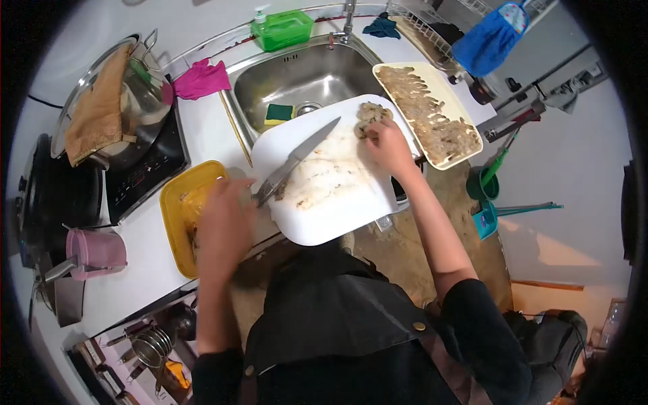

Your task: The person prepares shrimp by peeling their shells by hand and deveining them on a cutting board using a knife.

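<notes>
A white cutting board (324,196) lies across the front of the sink, smeared with brown bits. At its upper right corner is a small pile of raw shrimp (371,113). My right hand (386,142) has its fingers closed on shrimp at the near edge of this pile. A large knife (300,156) rests on the left part of the board, blade tip pointing up and right. My left hand (229,216) is blurred by motion beside the knife's handle end, over the edge of a yellow tray (177,253). Whether it touches the handle is hidden.
A cream tray (385,73) of shrimp laid in rows stands right of the sink (253,81). A green and yellow sponge (279,113) lies in the basin. At left are an induction cooker (145,177), a covered pot (145,101) and a pink cup (98,253).
</notes>
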Tool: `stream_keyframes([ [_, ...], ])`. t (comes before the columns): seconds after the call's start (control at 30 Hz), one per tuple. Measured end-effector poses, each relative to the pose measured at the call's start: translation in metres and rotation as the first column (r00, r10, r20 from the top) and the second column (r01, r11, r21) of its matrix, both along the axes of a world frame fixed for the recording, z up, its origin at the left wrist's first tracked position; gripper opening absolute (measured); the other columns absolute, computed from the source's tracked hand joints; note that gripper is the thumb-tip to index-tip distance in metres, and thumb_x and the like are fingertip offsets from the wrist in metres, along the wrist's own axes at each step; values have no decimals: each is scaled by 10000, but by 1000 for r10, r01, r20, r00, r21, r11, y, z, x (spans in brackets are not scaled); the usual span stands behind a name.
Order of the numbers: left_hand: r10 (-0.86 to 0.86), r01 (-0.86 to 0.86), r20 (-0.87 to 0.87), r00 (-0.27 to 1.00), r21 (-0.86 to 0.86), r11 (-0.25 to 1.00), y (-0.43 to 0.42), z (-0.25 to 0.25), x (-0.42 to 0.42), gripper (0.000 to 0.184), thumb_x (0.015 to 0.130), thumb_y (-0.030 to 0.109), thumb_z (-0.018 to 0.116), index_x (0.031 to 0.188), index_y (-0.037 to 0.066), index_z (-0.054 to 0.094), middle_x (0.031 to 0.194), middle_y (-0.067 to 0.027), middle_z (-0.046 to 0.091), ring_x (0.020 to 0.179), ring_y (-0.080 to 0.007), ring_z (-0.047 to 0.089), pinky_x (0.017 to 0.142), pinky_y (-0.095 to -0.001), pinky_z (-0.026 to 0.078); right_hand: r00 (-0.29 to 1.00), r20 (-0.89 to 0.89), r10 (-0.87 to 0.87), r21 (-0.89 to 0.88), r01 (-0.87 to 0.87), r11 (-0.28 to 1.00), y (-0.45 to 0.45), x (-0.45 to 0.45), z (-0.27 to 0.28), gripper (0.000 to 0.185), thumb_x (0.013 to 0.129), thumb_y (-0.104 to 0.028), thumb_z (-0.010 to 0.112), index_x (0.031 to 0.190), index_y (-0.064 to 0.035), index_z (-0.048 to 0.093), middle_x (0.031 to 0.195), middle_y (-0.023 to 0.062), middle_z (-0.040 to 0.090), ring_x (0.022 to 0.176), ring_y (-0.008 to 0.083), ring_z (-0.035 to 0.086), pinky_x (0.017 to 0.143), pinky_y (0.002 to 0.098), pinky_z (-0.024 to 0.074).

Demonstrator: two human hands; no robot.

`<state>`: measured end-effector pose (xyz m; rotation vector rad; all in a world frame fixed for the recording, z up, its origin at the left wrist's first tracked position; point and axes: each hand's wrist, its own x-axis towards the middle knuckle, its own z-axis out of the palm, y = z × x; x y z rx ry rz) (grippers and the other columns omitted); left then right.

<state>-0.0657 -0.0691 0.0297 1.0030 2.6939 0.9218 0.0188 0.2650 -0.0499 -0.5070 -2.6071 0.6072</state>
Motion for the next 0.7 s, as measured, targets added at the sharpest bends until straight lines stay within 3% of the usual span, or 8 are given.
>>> stream_keyframes([
  [0.1,-113,106,88,990,71,992,54,-25,5,277,778,55,605,1052,17,605,1055,-189,595,1021,-388,575,869,-469,473,999,5,54,205,-54,977,8,-20,-8,136,735,-47,620,847,-24,692,907,180,643,875,353,620,801,419,505],
  [0.17,-56,54,-45,997,-41,998,76,-47,7,253,782,41,583,1034,16,573,1007,-202,587,973,-407,580,839,-492,476,987,72,144,277,-158,948,24,-35,-9,97,693,-42,622,768,-48,682,870,163,638,913,353,597,785,435,504],
  [0.2,-27,16,-121,992,-91,996,85,-56,6,241,785,34,571,1025,15,557,982,-209,583,949,-416,582,824,-503,478,956,154,249,388,-290,875,28,-37,-6,130,658,-27,632,749,-105,683,841,115,655,902,331,601,773,420,508],
  [0.3,54,-86,-242,969,-122,989,98,-91,-5,276,771,30,588,1035,35,511,939,-214,571,888,-421,587,766,-514,491,915,316,250,251,-335,908,37,-46,1,159,648,-26,630,736,-145,686,817,83,668,906,321,599,766,413,510],
  [0.43,36,-86,-231,972,-211,974,103,-99,-21,359,740,35,630,1072,42,493,918,-206,607,852,-424,612,721,-499,511,897,365,251,315,-372,873,43,-54,-4,113,731,-99,605,797,-121,694,828,105,673,925,320,590,779,428,513],
  [0.47,37,-83,-212,977,-211,974,104,-97,-23,363,732,38,643,1065,45,498,899,-205,618,840,-425,619,711,-496,514,872,425,243,290,-385,876,42,-52,0,163,789,-105,562,893,-101,687,894,100,651,989,301,557,782,448,511],
  [0.57,57,-85,-144,988,-196,977,104,-89,-27,389,691,69,692,1031,72,505,851,-206,649,836,-414,636,720,-491,509,911,296,286,312,-375,873,45,-53,-7,139,799,-138,577,871,-99,689,848,121,671,941,320,583,798,441,509],
  [0.7,58,-61,-42,997,-73,995,105,-76,-26,427,664,92,744,1024,84,515,848,-216,671,832,-404,652,730,-469,510,907,292,304,330,-394,858,47,-51,-6,164,846,-178,578,972,-91,637,847,121,667,968,329,570,830,438,494],
])
